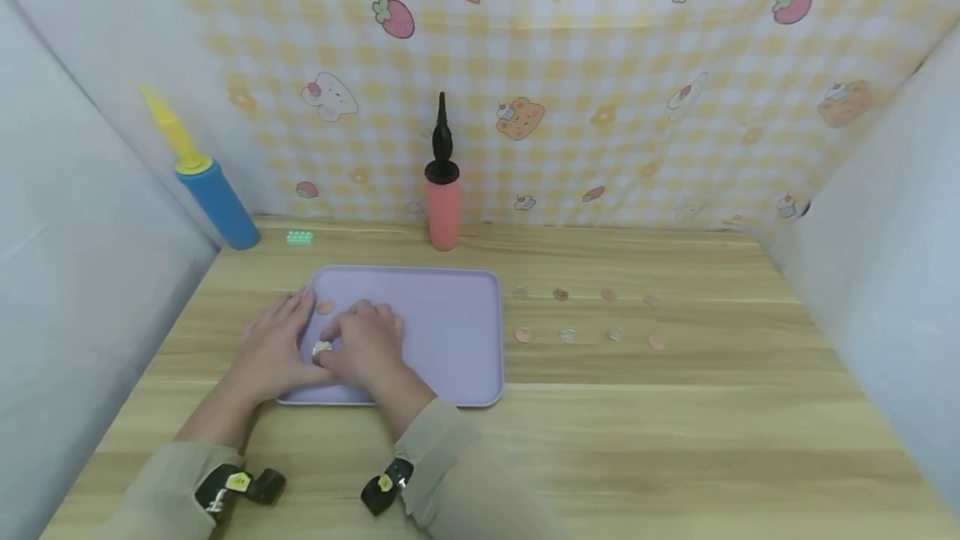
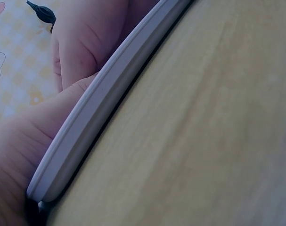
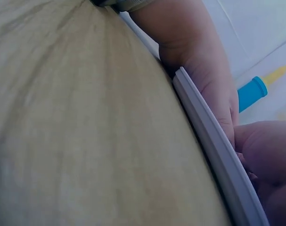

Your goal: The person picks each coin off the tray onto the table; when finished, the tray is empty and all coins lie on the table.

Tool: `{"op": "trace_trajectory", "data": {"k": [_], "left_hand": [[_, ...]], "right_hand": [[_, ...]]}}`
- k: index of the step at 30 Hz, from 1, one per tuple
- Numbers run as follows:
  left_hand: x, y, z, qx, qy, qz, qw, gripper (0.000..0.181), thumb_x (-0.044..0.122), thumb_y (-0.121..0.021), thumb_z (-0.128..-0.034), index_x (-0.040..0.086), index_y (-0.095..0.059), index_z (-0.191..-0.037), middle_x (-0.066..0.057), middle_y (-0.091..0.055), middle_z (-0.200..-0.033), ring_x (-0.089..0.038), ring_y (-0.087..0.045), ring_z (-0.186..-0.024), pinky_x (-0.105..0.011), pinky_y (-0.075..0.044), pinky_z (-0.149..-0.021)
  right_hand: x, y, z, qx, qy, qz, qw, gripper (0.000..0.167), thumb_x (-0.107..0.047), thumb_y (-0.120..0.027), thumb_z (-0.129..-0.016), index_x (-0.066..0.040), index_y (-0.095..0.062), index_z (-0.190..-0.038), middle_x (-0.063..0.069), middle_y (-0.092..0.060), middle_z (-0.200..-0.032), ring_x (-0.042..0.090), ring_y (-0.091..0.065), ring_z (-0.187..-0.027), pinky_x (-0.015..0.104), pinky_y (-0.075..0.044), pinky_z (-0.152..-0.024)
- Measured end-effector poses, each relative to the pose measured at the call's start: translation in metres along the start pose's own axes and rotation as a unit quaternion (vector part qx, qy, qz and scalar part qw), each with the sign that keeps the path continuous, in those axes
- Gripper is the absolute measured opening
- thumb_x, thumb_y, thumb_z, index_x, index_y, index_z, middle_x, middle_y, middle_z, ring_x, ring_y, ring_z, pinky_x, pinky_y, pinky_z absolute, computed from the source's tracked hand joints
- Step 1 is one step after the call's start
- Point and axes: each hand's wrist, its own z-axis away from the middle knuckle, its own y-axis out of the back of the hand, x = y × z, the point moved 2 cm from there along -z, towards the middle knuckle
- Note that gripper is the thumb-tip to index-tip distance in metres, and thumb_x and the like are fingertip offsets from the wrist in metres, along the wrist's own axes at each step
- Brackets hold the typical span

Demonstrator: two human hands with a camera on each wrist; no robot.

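Note:
A lilac tray (image 1: 453,332) lies on the table under both hands. My left hand (image 1: 273,348) rests along its left edge, fingers extended and thumb reaching across the near left corner. Over the left part of the tray, my right hand (image 1: 367,344) pinches a silvery coin (image 1: 322,347) between thumb and curled fingers. A copper coin (image 1: 325,307) lies in the tray just beyond, between the hands. In the left wrist view the tray's side wall (image 2: 93,113) crosses in front of the hands. The fingertips are mostly hidden in both wrist views.
Right of the tray, several copper and silver coins (image 1: 568,336) lie in two rows. A pink pump (image 1: 444,211) with a black top stands behind the tray. At the back left are a blue and yellow pump (image 1: 221,202) and a small green toy brick (image 1: 299,237).

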Motion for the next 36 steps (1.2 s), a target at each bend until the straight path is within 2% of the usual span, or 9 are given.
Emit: {"op": "trace_trajectory", "data": {"k": [4,8,12,16,20,24,28,31,36], "left_hand": [[-0.001,0.001,0.003,0.005,0.003,0.002,1.0,0.141,0.066,-0.093,-0.0671,-0.007,-0.023,-0.165,-0.033,-0.024,-0.17,-0.058,-0.018,-0.155,-0.083,-0.014,-0.113],[-0.003,0.0,0.003,0.004,0.0,0.0,1.0,0.14,0.067,-0.092,-0.0679,-0.007,-0.024,-0.165,-0.034,-0.024,-0.17,-0.058,-0.018,-0.155,-0.082,-0.014,-0.114],[-0.004,0.001,0.003,0.002,-0.002,0.003,1.0,0.139,0.065,-0.092,-0.069,-0.008,-0.024,-0.165,-0.035,-0.023,-0.169,-0.058,-0.018,-0.155,-0.081,-0.013,-0.116],[-0.004,0.001,0.003,0.003,-0.002,0.002,1.0,0.138,0.065,-0.092,-0.0687,-0.009,-0.024,-0.164,-0.035,-0.023,-0.169,-0.059,-0.018,-0.155,-0.08,-0.013,-0.116],[-0.002,0.001,0.004,0.007,-0.004,0.0,1.0,0.139,0.065,-0.093,-0.0682,-0.009,-0.025,-0.165,-0.035,-0.024,-0.169,-0.059,-0.019,-0.154,-0.08,-0.013,-0.116],[0.0,0.002,0.004,0.01,-0.008,0.003,0.9999,0.143,0.068,-0.093,-0.0663,-0.008,-0.024,-0.165,-0.032,-0.024,-0.17,-0.059,-0.019,-0.154,-0.081,-0.014,-0.115],[0.001,0.001,0.004,0.013,-0.014,0.0,0.9998,0.144,0.069,-0.093,-0.0653,-0.009,-0.024,-0.165,-0.03,-0.024,-0.171,-0.059,-0.02,-0.154,-0.082,-0.014,-0.113],[0.001,0.002,0.004,0.012,-0.013,0.0,0.9998,0.142,0.067,-0.093,-0.0661,-0.009,-0.024,-0.165,-0.03,-0.023,-0.171,-0.059,-0.02,-0.154,-0.082,-0.014,-0.113],[0.001,0.002,0.004,0.007,-0.008,0.002,0.9999,0.143,0.067,-0.093,-0.0661,-0.008,-0.023,-0.165,-0.03,-0.023,-0.172,-0.058,-0.019,-0.154,-0.083,-0.014,-0.113]], "right_hand": [[-0.001,-0.003,0.004,0.037,0.032,-0.002,0.9988,0.016,-0.05,-0.084,-0.09,-0.046,-0.079,-0.104,-0.025,-0.065,-0.11,0.008,-0.053,-0.112,0.032,-0.039,-0.093],[0.0,-0.006,0.007,0.08,0.092,-0.01,0.9925,0.009,-0.04,-0.083,-0.094,-0.043,-0.08,-0.103,-0.031,-0.072,-0.098,0.003,-0.058,-0.106,0.028,-0.042,-0.091],[0.001,-0.007,0.008,0.104,0.126,-0.017,0.9864,0.015,-0.037,-0.082,-0.096,-0.045,-0.083,-0.108,-0.033,-0.074,-0.101,-0.001,-0.06,-0.102,0.022,-0.041,-0.086],[0.003,-0.007,0.009,0.112,0.116,-0.04,0.9861,0.022,-0.035,-0.084,-0.094,-0.045,-0.083,-0.113,-0.03,-0.075,-0.107,-0.003,-0.059,-0.1,0.018,-0.041,-0.088],[0.005,-0.003,0.009,0.127,0.097,-0.095,0.9825,0.03,-0.031,-0.09,-0.087,-0.035,-0.084,-0.116,-0.023,-0.078,-0.11,-0.002,-0.063,-0.1,0.014,-0.043,-0.094],[0.006,0.0,0.008,0.13,0.071,-0.159,0.9761,0.036,-0.03,-0.094,-0.083,-0.03,-0.083,-0.118,-0.019,-0.078,-0.112,-0.002,-0.063,-0.1,0.009,-0.043,-0.093],[0.009,0.001,0.006,0.118,0.035,-0.257,0.9587,0.037,-0.025,-0.094,-0.084,-0.026,-0.083,-0.119,-0.019,-0.078,-0.112,-0.005,-0.059,-0.094,0.009,-0.045,-0.084],[0.01,0.001,0.006,0.114,0.023,-0.303,0.9459,0.038,-0.021,-0.094,-0.084,-0.025,-0.083,-0.121,-0.019,-0.078,-0.114,-0.007,-0.057,-0.091,0.012,-0.046,-0.08],[0.01,0.002,0.007,0.113,0.04,-0.273,0.9545,0.042,-0.021,-0.094,-0.084,-0.025,-0.081,-0.123,-0.015,-0.078,-0.116,-0.006,-0.059,-0.094,0.01,-0.045,-0.084]]}}
